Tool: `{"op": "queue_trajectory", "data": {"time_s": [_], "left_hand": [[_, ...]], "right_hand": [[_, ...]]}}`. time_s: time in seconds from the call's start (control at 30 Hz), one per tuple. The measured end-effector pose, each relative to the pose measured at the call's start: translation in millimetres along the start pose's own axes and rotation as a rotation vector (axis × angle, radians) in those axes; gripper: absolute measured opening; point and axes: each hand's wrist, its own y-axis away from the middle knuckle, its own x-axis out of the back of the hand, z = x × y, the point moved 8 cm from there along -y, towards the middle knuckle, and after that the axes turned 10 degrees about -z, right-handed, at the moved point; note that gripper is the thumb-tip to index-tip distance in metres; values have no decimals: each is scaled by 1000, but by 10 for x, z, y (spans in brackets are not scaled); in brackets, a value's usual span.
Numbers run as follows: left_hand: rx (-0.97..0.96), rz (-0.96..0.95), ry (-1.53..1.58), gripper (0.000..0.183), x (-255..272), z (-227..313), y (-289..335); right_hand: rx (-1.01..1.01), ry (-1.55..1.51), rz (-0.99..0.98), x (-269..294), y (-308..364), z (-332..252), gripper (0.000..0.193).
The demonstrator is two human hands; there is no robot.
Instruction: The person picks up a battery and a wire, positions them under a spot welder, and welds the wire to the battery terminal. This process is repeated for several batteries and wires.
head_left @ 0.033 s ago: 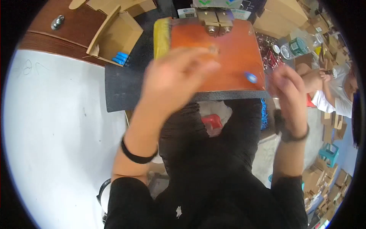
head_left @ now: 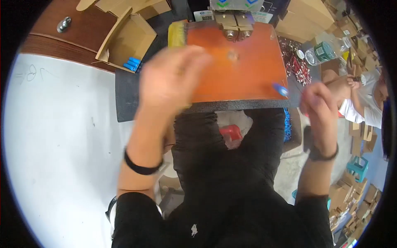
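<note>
My left hand (head_left: 167,78) is smeared by motion over the left part of an orange mat (head_left: 248,74) on the black table. Its fingers are too blurred to show whether they hold anything. Past the mat's right edge, my right hand (head_left: 320,97) has its fingers curled in; what they pinch, if anything, is too small to make out. A small blue cylinder (head_left: 281,89) shows at the mat's right corner, just left of that hand; whether a thin wire links them cannot be seen. Beyond the mat stands a machine with two metal blocks (head_left: 234,29).
An open cardboard box (head_left: 128,39) at left has several blue cylinders (head_left: 132,64) at its near corner. Red wires with pale tips (head_left: 300,72) lie right of the mat, near a clear bottle (head_left: 324,53). Another person (head_left: 364,97) sits at the right.
My left hand has moved left, away from the mat's middle. My right hand has shifted slightly right and down, and the blue cylinder has moved the same way.
</note>
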Motion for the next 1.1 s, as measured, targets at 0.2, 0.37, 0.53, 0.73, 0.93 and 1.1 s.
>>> {"op": "queue_trajectory", "data": {"time_s": [0.2, 0.37, 0.53, 0.73, 0.93, 1.1], "left_hand": [[285, -549, -1136, 25, 243, -1325, -378], [499, -655, -1155, 26, 197, -2187, -407], [340, -643, -1119, 22, 176, -2061, -423], [262, -332, -877, 20, 521, -1156, -476], [186, -134, 81, 15, 207, -217, -141], [-222, -390, -527, 24, -333, 367, -118]], "right_hand": [[-262, 173, 138, 849, 821, 903, 9], [-564, 499, 213, 1183, 1024, 2221, 19], [-501, 679, 216, 1486, 1393, 3147, 24], [77, 806, 449, 906, 593, 1073, 11], [110, 1032, 401, 568, -411, 1004, 18], [-27, 1092, 356, 632, -462, 1107, 19]]}}
